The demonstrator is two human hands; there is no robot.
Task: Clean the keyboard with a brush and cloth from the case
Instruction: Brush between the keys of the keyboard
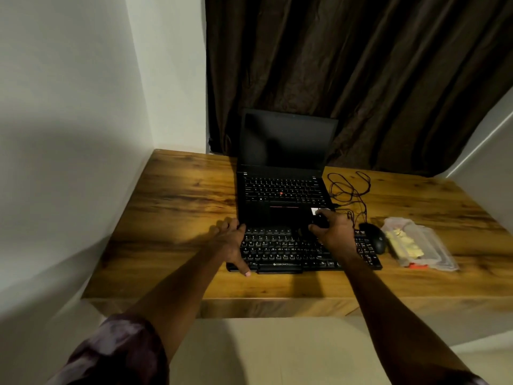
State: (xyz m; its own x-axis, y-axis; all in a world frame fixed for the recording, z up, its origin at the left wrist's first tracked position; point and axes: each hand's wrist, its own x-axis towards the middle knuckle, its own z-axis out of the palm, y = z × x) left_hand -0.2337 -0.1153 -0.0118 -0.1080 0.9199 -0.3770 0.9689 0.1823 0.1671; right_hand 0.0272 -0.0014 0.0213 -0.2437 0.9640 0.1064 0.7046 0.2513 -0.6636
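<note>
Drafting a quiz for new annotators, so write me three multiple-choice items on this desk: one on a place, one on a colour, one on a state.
1. The mouse lies: A on the floor; B between the keyboard and the clear case; C on a chair.
2. The keyboard is: A black; B white; C red.
3. The right hand: A hangs open and empty; B is out of view; C grips a dark object.

Answers: 1 B, the mouse sits right of the keyboard, with the case beyond it. 2 A, its keys and frame are black. 3 C, its fingers curl round something dark.
</note>
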